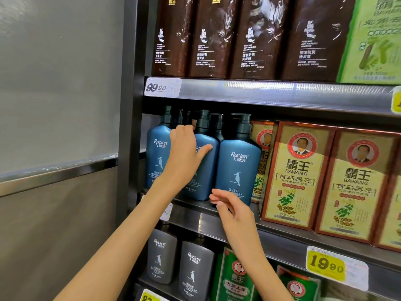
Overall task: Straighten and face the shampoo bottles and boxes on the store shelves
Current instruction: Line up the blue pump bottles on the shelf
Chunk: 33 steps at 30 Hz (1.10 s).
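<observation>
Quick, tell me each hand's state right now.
Left hand: grips the middle blue bottle, fingers over its shoulder, thumb across its front.
Right hand: open, fingers relaxed, holding nothing, near the base of the right blue bottle.

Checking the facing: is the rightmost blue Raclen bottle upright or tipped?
Upright: the rightmost blue bottle stands on its base on the shelf, label facing out, pump on top.
</observation>
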Each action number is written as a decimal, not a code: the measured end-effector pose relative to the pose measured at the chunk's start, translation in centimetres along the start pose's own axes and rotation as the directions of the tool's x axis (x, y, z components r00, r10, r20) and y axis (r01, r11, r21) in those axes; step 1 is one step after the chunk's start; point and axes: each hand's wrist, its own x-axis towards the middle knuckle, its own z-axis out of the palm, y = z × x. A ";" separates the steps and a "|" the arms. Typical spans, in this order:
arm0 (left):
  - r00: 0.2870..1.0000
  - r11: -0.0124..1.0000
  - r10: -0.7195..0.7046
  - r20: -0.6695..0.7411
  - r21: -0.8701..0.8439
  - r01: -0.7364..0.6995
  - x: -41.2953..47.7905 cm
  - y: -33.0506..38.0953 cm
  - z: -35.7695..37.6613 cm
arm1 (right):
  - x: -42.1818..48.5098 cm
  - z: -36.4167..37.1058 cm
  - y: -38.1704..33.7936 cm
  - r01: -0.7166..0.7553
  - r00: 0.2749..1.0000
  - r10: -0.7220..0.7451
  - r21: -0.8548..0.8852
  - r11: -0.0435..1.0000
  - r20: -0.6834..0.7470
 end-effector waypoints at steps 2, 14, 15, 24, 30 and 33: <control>1.000 0.999 0.014 -0.024 0.041 -0.013 0.0 -0.1 0.1 | 0.0 0.0 0.0 -0.003 1.000 0.003 -0.001 1.000 0.008; 0.996 0.988 -0.058 -0.068 -0.149 0.047 -1.4 0.1 0.1 | -0.1 0.1 -0.1 -0.022 0.999 0.021 0.020 1.000 0.040; 0.995 0.975 -0.055 -0.080 -0.219 0.036 -1.8 0.0 0.1 | -0.1 0.1 -0.1 -0.022 0.999 0.021 0.023 0.999 0.043; 0.977 0.883 -0.208 -0.054 -0.440 0.164 -6.4 -1.8 1.7 | -0.6 0.5 0.3 0.002 1.000 -0.002 0.040 0.999 -0.003; 0.947 0.825 -0.294 -0.130 -0.535 0.182 -9.0 -0.4 0.3 | -1.9 0.3 -0.5 0.015 1.000 -0.013 0.090 0.996 -0.015; 0.944 0.790 -0.287 -0.165 -0.598 0.136 -11.5 0.4 -1.9 | -3.2 -0.2 -1.1 0.025 0.999 -0.030 0.143 0.989 0.031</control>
